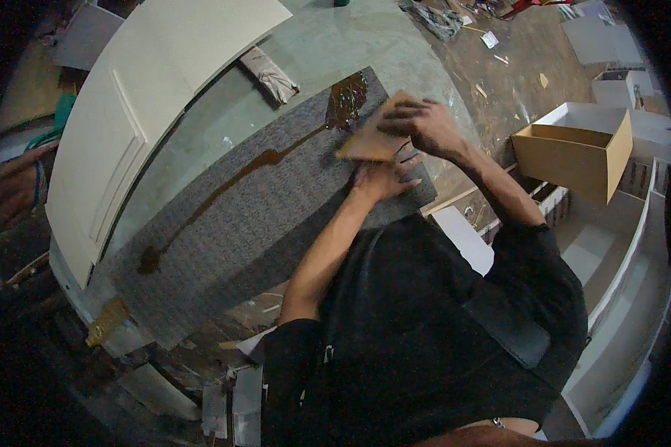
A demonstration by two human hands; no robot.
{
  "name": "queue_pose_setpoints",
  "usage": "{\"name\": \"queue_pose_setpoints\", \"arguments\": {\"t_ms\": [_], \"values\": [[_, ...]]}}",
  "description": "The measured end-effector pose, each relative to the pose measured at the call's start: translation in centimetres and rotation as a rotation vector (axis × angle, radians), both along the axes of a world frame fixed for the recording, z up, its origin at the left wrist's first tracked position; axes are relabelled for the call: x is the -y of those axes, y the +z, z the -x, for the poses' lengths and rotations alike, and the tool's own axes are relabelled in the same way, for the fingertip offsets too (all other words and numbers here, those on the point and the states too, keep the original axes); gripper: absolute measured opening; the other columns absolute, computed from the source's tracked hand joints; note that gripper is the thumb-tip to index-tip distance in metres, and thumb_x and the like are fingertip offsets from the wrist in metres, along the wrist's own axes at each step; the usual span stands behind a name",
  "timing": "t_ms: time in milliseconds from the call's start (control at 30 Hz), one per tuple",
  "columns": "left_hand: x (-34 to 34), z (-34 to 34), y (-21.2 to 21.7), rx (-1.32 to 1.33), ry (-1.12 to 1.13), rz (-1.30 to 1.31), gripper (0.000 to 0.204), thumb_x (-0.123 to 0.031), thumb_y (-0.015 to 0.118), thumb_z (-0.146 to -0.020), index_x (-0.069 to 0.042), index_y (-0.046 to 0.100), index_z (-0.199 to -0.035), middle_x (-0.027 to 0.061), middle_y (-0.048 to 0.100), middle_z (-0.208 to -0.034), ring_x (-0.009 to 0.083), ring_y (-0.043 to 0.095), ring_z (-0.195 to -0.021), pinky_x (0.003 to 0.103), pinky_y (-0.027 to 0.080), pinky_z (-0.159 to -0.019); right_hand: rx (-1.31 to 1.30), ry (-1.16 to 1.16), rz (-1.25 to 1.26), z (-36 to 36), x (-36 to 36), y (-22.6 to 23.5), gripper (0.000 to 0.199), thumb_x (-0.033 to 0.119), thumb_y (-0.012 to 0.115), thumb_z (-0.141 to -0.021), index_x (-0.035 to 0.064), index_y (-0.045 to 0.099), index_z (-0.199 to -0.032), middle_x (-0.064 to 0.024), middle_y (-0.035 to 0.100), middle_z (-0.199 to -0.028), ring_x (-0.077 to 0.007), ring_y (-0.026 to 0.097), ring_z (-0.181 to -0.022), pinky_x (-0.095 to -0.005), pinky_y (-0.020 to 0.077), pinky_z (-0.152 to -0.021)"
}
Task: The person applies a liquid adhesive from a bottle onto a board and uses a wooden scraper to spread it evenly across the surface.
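Observation:
A long grey sheet with a fine woven-looking surface [224, 216] lies slantwise across the table. A thin brown streak of what looks like glue [231, 176] runs along it, widening into a shiny dark brown puddle [348, 100] at the far right end. My right hand [427, 128] grips the upper edge of a flat tan piece [373, 141], held tilted over the sheet beside the puddle; the piece is slightly blurred. Just nearer to me, my left hand [384, 180] lies over the sheet by its right end, fingers spread, close to the tan piece's lower edge.
A large cream panel with a moulded frame [145, 104] stands along the table's left and far side. A wrapped packet [271, 74] lies behind the sheet on the pale green tabletop [328, 37]. To the right are an open drawer box [570, 153], white cabinet parts [611, 246] and scraps on the floor.

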State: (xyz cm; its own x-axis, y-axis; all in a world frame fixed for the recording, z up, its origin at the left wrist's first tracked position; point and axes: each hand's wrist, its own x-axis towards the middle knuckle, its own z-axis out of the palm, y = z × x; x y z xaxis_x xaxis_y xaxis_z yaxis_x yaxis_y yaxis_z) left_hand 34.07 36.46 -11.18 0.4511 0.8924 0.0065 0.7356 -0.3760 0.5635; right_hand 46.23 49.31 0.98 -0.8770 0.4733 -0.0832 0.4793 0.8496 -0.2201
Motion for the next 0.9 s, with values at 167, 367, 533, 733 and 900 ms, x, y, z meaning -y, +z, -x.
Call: {"name": "queue_pose_setpoints", "arguments": {"t_ms": [167, 367, 533, 733, 900], "values": [[-0.9, 0.0, 0.5, -0.096, -0.056, -0.271, 0.067, -0.066, 0.044, -0.094, -0.028, 0.046, -0.149, 0.0047, 0.040, -0.156, 0.0249, 0.027, -0.149, 0.050, 0.010, -0.126, -0.160, -0.120, -0.262, 2.6, -2.8, -2.2, 0.053, 0.006, 0.060, -0.083, 0.0298, 0.065, -0.130, 0.0021, 0.061, -0.137, -0.0218, 0.054, -0.130, -0.0395, 0.0505, -0.089], [-0.5, -0.1, 0.7, -0.096, -0.038, -0.224, 0.067, -0.067, 0.044, -0.093, -0.028, 0.047, -0.148, 0.0045, 0.044, -0.154, 0.0254, 0.030, -0.148, 0.051, 0.012, -0.125, -0.022, -0.126, -0.258, 5.0, -3.9, -6.2, 0.055, 0.022, 0.063, -0.086, 0.0311, 0.053, -0.140, 0.0019, 0.052, -0.146, -0.0198, 0.048, -0.135, -0.0420, 0.0475, -0.095], [-0.1, 0.1, 0.5, -0.138, -0.036, -0.148, 0.068, -0.068, 0.042, -0.094, -0.029, 0.044, -0.150, 0.0054, 0.041, -0.156, 0.0273, 0.028, -0.149, 0.051, 0.010, -0.125, -0.024, -0.169, -0.172, 4.2, -2.5, -6.5, 0.047, 0.025, 0.060, -0.090, 0.0313, 0.057, -0.136, 0.0037, 0.055, -0.142, -0.0183, 0.052, -0.131, -0.0418, 0.0485, -0.095], [-0.3, -0.4, 0.9, -0.149, -0.043, -0.160, 0.068, -0.064, 0.041, -0.096, -0.027, 0.039, -0.153, 0.0052, 0.034, -0.161, 0.0230, 0.018, -0.153, 0.051, 0.001, -0.125, -0.059, -0.139, -0.146, 1.9, -4.1, -6.0, 0.039, 0.032, 0.057, -0.093, 0.0307, 0.062, -0.132, 0.0043, 0.058, -0.140, -0.0194, 0.056, -0.127, -0.0405, 0.0484, -0.097], [-0.6, -0.1, 0.7, -0.136, -0.068, -0.136, 0.069, -0.066, 0.040, -0.096, -0.029, 0.038, -0.154, 0.0083, 0.030, -0.162, 0.0269, 0.020, -0.153, 0.052, 0.005, -0.125, -0.097, -0.196, -0.160, 2.9, -5.4, -6.4, 0.037, 0.034, 0.055, -0.096, 0.0301, 0.061, -0.133, 0.0033, 0.058, -0.140, -0.0205, 0.056, -0.127, -0.0406, 0.0474, -0.099]]}}
